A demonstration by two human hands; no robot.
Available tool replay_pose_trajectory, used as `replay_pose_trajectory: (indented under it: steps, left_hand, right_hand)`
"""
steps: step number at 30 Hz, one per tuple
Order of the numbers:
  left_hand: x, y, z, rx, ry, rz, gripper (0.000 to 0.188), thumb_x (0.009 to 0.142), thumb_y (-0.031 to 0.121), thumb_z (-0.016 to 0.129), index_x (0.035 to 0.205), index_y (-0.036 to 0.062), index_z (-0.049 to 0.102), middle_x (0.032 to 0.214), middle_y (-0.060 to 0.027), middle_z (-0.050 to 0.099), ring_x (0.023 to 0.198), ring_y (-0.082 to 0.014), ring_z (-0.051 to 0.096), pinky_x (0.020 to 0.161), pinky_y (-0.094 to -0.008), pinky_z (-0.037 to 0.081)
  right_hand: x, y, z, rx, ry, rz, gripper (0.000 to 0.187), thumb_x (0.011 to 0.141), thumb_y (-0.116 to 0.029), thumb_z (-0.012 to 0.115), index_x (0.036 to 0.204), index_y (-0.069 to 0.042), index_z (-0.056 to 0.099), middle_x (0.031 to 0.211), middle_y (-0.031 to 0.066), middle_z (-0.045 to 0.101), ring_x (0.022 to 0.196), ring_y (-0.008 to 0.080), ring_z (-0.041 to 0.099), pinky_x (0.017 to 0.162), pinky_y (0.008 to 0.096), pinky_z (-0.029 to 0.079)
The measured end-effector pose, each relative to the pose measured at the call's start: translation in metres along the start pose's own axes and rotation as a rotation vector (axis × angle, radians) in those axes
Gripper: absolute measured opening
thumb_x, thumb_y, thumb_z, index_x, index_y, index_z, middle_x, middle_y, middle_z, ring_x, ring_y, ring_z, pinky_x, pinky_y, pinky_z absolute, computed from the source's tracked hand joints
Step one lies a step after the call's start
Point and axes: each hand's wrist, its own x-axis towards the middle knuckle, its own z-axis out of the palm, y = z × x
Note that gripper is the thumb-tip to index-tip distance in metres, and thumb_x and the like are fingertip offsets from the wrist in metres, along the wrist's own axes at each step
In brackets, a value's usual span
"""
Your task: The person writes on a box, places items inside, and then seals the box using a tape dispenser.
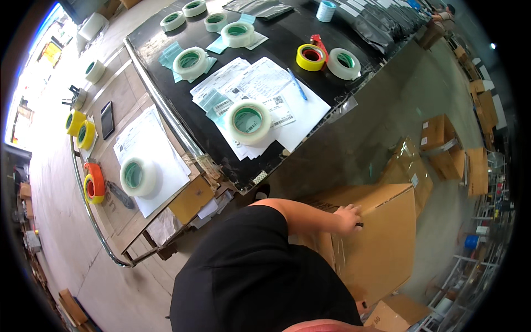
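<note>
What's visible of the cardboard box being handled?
The large brown cardboard box has a broad, plain side and a shiny tape-like strip. It slants in view near the black table. The left hand rests on it; the right hand, mostly hidden, shows by its lower edge. Whether it is sealed is unclear.

1. Black desk (227, 166): dark, smooth top with a low sheen, scuffed and chipped rough along its rim.
2. Rail (164, 101) along the desk's left edge: bright, polished-looking metal.
3. Lower desk (133, 99), left of the black desk: brown, wood-like board, matt and worn.
4. Large box (381, 243), to the near right of the black desk: matt brown cardboard, with a glossy streak down one edge.
5. Tape rolls (265, 130) on the black desk: smooth, translucent plastic.
6. Sheets (260, 72) beneath one roll: matt white paper.
7. Bags (260, 8) at the black desk's far side: shiny, creased dark plastic.
8. Shirt (238, 271), before the black desk: soft, matt black cloth.
</note>
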Motion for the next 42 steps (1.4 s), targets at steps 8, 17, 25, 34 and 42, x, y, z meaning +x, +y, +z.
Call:
replay_pose_trajectory:
  steps: [8, 17, 25, 34, 42]
  left_hand:
    - [0.003, 0.002, 0.038, 0.009, 0.052, -0.168, 0.045, 0.093, 0.043, 0.051, 0.121, 0.0105, 0.064, 0.152, -0.021, 0.029, 0.136, -0.0373, 0.035, 0.108, -0.0457, 0.034]
    - [-0.114, -0.029, 0.019, -0.02, 0.301, -0.183, 0.041, 0.093, 0.04, 0.054, 0.108, 0.0044, 0.066, 0.151, -0.0225, 0.03, 0.13, -0.0395, 0.042, 0.106, -0.0417, 0.039]
    - [-0.165, -0.078, 0.015, 0.231, 0.613, -0.104, 0.034, 0.084, 0.023, 0.066, 0.112, 0.0046, 0.064, 0.145, -0.0339, 0.031, 0.131, -0.0488, 0.038, 0.11, -0.0432, 0.036]
    - [-0.09, -0.057, 0.025, 0.338, 0.686, -0.383, 0.033, 0.091, 0.032, 0.06, 0.112, 0.0067, 0.057, 0.144, -0.0334, 0.031, 0.118, -0.0468, 0.051, 0.093, -0.0485, 0.046]
    - [-0.056, -0.046, 0.013, 0.47, 0.643, -0.353, 0.036, 0.091, 0.035, 0.06, 0.106, 0.0019, 0.059, 0.149, -0.0296, 0.026, 0.136, -0.0466, 0.029, 0.101, -0.0529, 0.039]
  right_hand:
    - [-0.029, 0.062, -0.017, 0.258, -0.226, 0.601, 0.057, 0.091, -0.038, 0.062, 0.126, 0.005, 0.051, 0.12, 0.0211, 0.057, 0.1, 0.0314, 0.058, 0.086, 0.0407, 0.05]
    - [-0.024, 0.002, -0.033, 0.608, -0.344, 0.62, 0.047, 0.092, -0.035, 0.061, 0.116, 0.006, 0.059, 0.114, 0.0185, 0.062, 0.098, 0.0292, 0.059, 0.088, 0.0392, 0.048]
    - [0.036, -0.143, 0.043, 0.965, -0.555, -0.009, 0.032, 0.095, -0.023, 0.059, 0.113, 0.004, 0.061, 0.105, 0.0153, 0.065, 0.094, 0.0236, 0.06, 0.087, 0.0355, 0.049]
    - [-0.016, -0.328, -0.026, 1.362, -0.863, -0.215, 0.037, 0.098, -0.025, 0.056, 0.126, -0.001, 0.056, 0.093, 0.0076, 0.069, 0.08, 0.0131, 0.062, 0.074, 0.0268, 0.048]
    - [-0.063, -0.328, 0.003, 1.365, -1.343, -0.264, 0.015, 0.09, -0.012, 0.064, 0.1, -0.001, 0.065, 0.084, 0.0043, 0.066, 0.074, 0.0097, 0.057, 0.067, 0.0249, 0.048]
